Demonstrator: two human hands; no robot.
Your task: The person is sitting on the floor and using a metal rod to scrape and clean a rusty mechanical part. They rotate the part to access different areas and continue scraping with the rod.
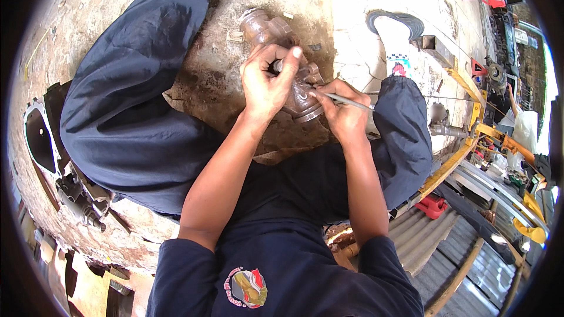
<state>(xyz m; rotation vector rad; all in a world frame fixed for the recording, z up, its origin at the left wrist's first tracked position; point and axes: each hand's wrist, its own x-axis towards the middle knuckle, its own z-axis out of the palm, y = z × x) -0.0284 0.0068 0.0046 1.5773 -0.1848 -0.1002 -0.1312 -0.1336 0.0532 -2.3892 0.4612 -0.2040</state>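
Note:
A brown, greasy cast-metal machine part (304, 104) with round flanged ends stands tilted between my legs, its far end (257, 23) resting toward the ground. My left hand (265, 79) is closed around its middle, thumb raised, with some fingers hidden behind the metal. Pinched in my right hand (346, 116) is a slim grey metal rod (351, 101), held like a pen. Its tip meets the part's near side, close to a raised boss; I cannot make out the tip's shape.
Stained concrete (229, 76) lies under the part. To the left are a flat metal gasket-like frame (42, 135) and a dark shaft assembly (82, 202). On the right stand a yellow metal frame (455, 167), a red jack-like object (432, 206) and corrugated sheets (423, 240).

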